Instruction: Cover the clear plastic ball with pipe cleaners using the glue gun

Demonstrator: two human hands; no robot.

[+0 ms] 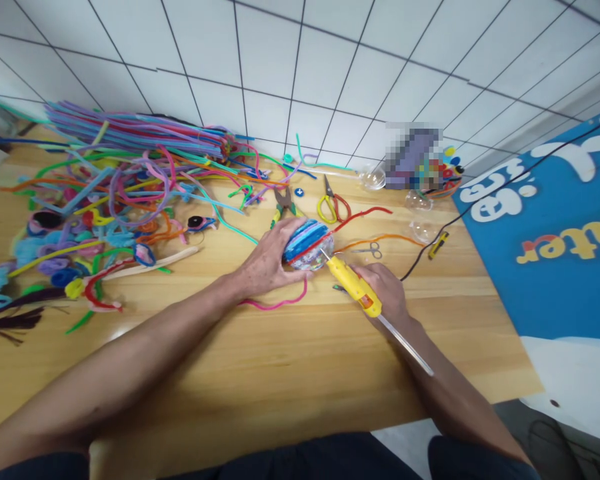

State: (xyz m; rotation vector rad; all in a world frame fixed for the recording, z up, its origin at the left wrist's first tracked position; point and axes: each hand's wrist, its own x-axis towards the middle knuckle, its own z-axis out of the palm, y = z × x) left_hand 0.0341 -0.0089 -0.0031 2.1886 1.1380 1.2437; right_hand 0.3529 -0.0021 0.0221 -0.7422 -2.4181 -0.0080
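My left hand [270,261] is wrapped round the left side of a clear ball [307,245], partly covered with blue, purple and red pipe cleaners. A red pipe cleaner [365,217] runs off the ball to the upper right. My right hand [384,288] grips a yellow hot glue gun [354,283], with a clear glue stick [407,347] sticking out of its back end. The gun's nozzle is at the ball's right side, by the red strand; whether it touches I cannot tell. A pink pipe cleaner [280,305] lies below the ball.
Behind the ball lie pliers [284,200], red-and-yellow scissors [334,208] and a blue button [299,193]. Small scissors [373,251], a yellow cutter [439,245] and a black cord [447,223] lie to the right. Pipe cleaners [140,133] crowd the left, and clear half-shells [373,177] stand near the wall.
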